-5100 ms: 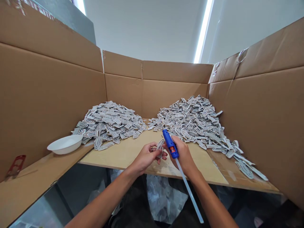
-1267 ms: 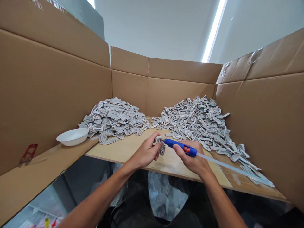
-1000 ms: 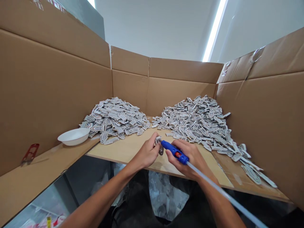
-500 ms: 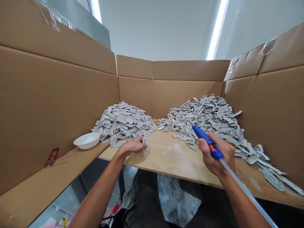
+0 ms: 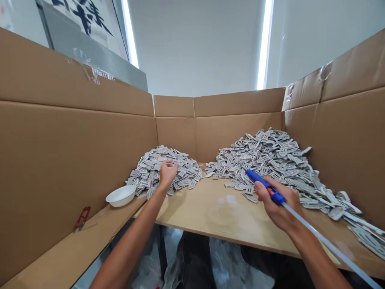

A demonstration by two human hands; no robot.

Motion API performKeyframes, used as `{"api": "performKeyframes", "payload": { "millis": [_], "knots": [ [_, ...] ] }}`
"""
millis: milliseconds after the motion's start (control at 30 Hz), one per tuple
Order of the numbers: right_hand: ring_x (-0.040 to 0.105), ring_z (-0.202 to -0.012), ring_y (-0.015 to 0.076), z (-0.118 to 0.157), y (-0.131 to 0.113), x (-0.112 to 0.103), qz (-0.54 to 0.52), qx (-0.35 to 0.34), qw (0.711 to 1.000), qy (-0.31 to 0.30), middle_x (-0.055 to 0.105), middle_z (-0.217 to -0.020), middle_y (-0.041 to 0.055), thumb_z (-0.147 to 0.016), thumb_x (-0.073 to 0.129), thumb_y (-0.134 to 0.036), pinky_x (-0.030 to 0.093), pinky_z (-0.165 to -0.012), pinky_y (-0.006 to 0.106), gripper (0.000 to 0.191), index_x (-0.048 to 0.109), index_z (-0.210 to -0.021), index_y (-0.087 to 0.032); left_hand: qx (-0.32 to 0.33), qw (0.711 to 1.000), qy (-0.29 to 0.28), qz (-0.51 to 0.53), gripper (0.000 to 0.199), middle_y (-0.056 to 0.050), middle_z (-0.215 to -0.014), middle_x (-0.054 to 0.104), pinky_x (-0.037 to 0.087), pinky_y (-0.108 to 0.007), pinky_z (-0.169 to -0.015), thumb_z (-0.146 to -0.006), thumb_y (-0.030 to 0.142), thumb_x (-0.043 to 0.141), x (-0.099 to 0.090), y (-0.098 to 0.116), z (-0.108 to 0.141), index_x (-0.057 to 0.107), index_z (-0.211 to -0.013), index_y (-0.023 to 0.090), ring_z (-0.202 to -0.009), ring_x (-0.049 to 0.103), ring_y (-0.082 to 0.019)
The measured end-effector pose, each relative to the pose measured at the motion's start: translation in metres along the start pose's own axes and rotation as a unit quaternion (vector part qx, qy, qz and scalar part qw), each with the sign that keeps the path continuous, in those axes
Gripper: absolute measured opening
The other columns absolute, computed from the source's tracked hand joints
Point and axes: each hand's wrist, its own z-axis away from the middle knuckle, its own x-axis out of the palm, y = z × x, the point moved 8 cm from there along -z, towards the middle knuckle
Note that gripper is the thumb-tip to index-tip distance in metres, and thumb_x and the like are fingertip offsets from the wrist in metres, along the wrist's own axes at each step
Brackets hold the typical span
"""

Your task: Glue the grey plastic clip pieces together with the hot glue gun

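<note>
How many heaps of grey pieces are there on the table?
2: the left heap, partly behind the left hand, and the right heap, beyond the blue glue gun.

In our right hand (image 5: 281, 204) we hold a blue glue gun (image 5: 264, 186), tilted, front end up and leftward, a long translucent stick (image 5: 327, 242) running from its back. We see flat grey slotted pieces in two loose heaps on the tabletop (image 5: 222, 212): the left heap (image 5: 188, 173), nearest our left hand (image 5: 168, 172), toward the far left corner; the larger right heap (image 5: 270, 156) along the right edge.
</note>
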Motion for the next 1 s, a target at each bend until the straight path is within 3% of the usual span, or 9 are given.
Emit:
{"api": "performKeyframes", "payload": {
  "millis": [167,267,367,467,567,667,767,867,1000],
  "knots": [
    [0.050,-0.044,0.0143,-0.004,0.010,-0.009,0.050,0.039,0.998,0.019,0.054,-0.048,-0.0026,-0.094,0.052,-0.061,0.036,-0.049,0.026,0.050,0.057,-0.061,-0.024,0.055,0.980,-0.190,-0.029,0.005,-0.003,-0.070,0.068,0.050,-0.029,-0.070,-0.065,0.017,0.072,0.073,-0.021,0.070,0.067,-0.068,0.017,-0.071,0.063,-0.020],
    [0.048,-0.042,0.0155,-0.007,0.029,-0.008,0.102,0.071,0.992,0.020,0.051,-0.046,-0.0020,-0.092,0.053,-0.065,0.031,-0.047,0.027,0.053,0.053,-0.057,-0.025,0.089,0.957,-0.261,-0.093,0.017,-0.006,-0.083,0.072,0.048,-0.030,-0.073,-0.064,0.022,0.076,0.101,-0.026,0.091,0.072,-0.080,0.016,-0.079,0.065,-0.022],
    [0.057,-0.050,0.0195,-0.008,0.059,0.003,0.182,0.088,0.979,-0.020,0.062,-0.056,0.0026,-0.089,0.061,-0.054,0.033,-0.053,0.029,0.037,0.060,-0.068,-0.024,0.059,0.929,-0.332,-0.153,0.037,-0.005,-0.084,0.070,0.046,-0.028,-0.069,-0.065,0.031,0.079,0.120,-0.040,0.101,0.072,-0.097,0.014,-0.079,0.065,-0.022],
    [0.068,-0.068,0.0245,-0.001,0.092,0.023,0.258,0.122,0.953,-0.106,0.075,-0.079,0.0125,-0.090,0.061,-0.032,0.036,-0.060,0.030,0.016,0.069,-0.086,-0.019,0.047,0.907,-0.365,-0.204,0.045,-0.001,-0.077,0.065,0.041,-0.027,-0.062,-0.062,0.033,0.080,0.127,-0.048,0.107,0.071,-0.101,0.013,-0.072,0.061,-0.020],
    [0.071,-0.077,0.0261,0.010,0.114,0.039,0.272,0.180,0.932,-0.156,0.078,-0.090,0.0153,-0.090,0.061,-0.023,0.036,-0.062,0.030,0.015,0.072,-0.097,-0.017,0.046,0.902,-0.378,-0.204,0.049,0.001,-0.077,0.062,0.038,-0.026,-0.060,-0.056,0.036,0.084,0.129,-0.049,0.113,0.070,-0.098,0.014,-0.071,0.058,-0.019],
    [0.072,-0.085,0.0268,0.020,0.118,0.056,0.263,0.208,0.923,-0.188,0.077,-0.096,0.0178,-0.092,0.062,-0.023,0.036,-0.066,0.031,0.018,0.072,-0.104,-0.014,0.039,0.886,-0.427,-0.176,0.040,0.002,-0.072,0.061,0.036,-0.026,-0.059,-0.053,0.035,0.084,0.135,-0.048,0.124,0.071,-0.085,0.015,-0.066,0.054,-0.016],
    [0.069,-0.100,0.0274,0.026,0.113,0.073,0.260,0.185,0.917,-0.239,0.075,-0.105,0.0174,-0.092,0.062,-0.018,0.037,-0.072,0.030,0.024,0.069,-0.114,-0.013,0.030,0.866,-0.472,-0.162,0.025,0.003,-0.061,0.058,0.033,-0.026,-0.057,-0.054,0.032,0.079,0.140,-0.049,0.133,0.069,-0.070,0.015,-0.059,0.051,-0.015],
    [0.064,-0.112,0.0262,0.031,0.111,0.085,0.251,0.145,0.910,-0.295,0.072,-0.115,0.0146,-0.086,0.066,-0.011,0.037,-0.076,0.028,0.034,0.067,-0.119,-0.016,0.014,0.868,-0.472,-0.153,0.020,0.004,-0.056,0.057,0.033,-0.026,-0.057,-0.053,0.029,0.077,0.139,-0.048,0.135,0.067,-0.064,0.016,-0.058,0.049,-0.014],
    [0.066,-0.101,0.0254,0.033,0.114,0.083,0.252,0.154,0.905,-0.307,0.071,-0.111,0.0131,-0.085,0.071,-0.017,0.035,-0.074,0.029,0.033,0.068,-0.118,-0.020,0.026,0.883,-0.453,-0.117,0.019,0.003,-0.059,0.058,0.034,-0.026,-0.059,-0.054,0.028,0.075,0.134,-0.036,0.141,0.065,-0.064,0.016,-0.060,0.049,-0.015]
  ]
}}
